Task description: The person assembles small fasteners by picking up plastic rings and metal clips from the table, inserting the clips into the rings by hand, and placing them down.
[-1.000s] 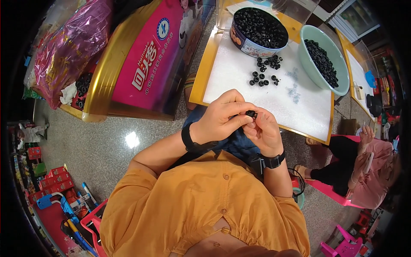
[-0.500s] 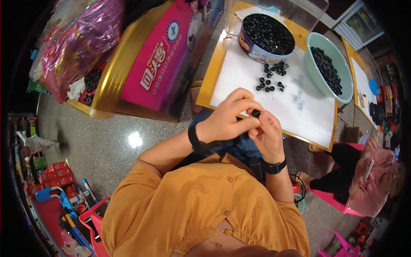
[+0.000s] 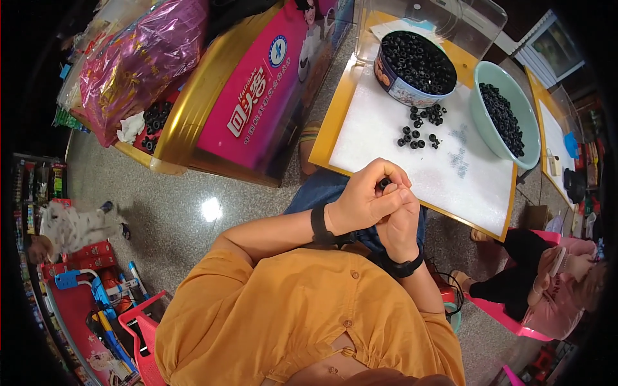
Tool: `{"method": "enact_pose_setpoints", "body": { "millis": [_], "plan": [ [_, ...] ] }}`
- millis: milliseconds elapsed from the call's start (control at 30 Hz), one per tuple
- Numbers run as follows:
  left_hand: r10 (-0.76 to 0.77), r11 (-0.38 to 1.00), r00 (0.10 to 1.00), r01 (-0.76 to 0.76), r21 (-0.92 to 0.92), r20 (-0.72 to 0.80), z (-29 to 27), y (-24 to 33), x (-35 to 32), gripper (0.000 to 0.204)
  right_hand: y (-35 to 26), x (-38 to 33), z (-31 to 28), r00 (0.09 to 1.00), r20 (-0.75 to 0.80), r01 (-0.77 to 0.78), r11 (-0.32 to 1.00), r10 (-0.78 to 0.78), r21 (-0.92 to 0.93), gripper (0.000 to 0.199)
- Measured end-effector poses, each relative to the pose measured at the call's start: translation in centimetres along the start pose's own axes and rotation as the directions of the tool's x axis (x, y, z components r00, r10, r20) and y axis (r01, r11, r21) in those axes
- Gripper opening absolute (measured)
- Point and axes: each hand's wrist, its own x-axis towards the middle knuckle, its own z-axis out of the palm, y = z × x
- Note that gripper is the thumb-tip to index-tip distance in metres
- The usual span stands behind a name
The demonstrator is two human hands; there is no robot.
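My left hand (image 3: 362, 204) is closed around a small black ring-shaped part (image 3: 384, 183), which shows between its curled fingers and thumb. My right hand (image 3: 400, 225) presses up against it with fingertips pinched together; what lies between those fingertips is hidden. Both hands are just off the near edge of a white-topped board with a yellow rim (image 3: 360, 138). On that board lies a small loose group of similar black parts (image 3: 415, 136). Behind them stands a round tin (image 3: 412, 96) full of black parts, and to its right a pale green basin (image 3: 484, 119) holds more.
A pink and gold carton (image 3: 241, 109) stands at the left, beside a shiny purple plastic bag (image 3: 141, 71). A person in pink (image 3: 563, 289) sits at the right, holding a phone-like object. Another person (image 3: 80, 225) is at the far left, near a pink chair (image 3: 149, 334).
My hands have drawn closer together, and the right fingers have closed in against the left thumb. The view has shifted slightly. At far left the other person has come further into view.
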Motion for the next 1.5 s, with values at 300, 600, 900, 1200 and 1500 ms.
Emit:
{"method": "enact_pose_setpoints", "body": {
  "millis": [300,600,900,1200,1500],
  "plan": [
    [-0.154,0.983,0.987,0.147,-0.111,-0.051,-0.9,0.3,0.2,0.028,-0.5,1.5,-0.9,0.99,0.114,-0.07,0.991,0.083,-0.112,0.013],
    [-0.167,0.984,0.984,0.163,0.072,0.054,-0.8,0.9,0.1,0.021,0.1,0.9,-0.8,0.999,0.049,0.021,0.994,-0.016,-0.108,0.016],
    [-0.039,0.996,0.996,0.033,0.087,0.078,-1.0,0.1,0.1,0.032,-0.7,0.5,-0.9,0.995,0.101,0.029,0.978,-0.008,-0.205,0.023],
    [-0.117,0.992,0.992,0.119,-0.031,0.053,-2.6,-1.3,0.8,0.036,-9.3,5.0,-5.4,0.913,-0.144,0.265,0.823,-0.381,-0.502,0.027],
    [-0.226,0.969,0.972,0.218,0.112,0.063,-3.1,-2.7,1.6,0.029,-18.6,12.6,-17.6,0.704,-0.065,0.173,0.259,-0.707,-0.95,0.035]
  ]
}}
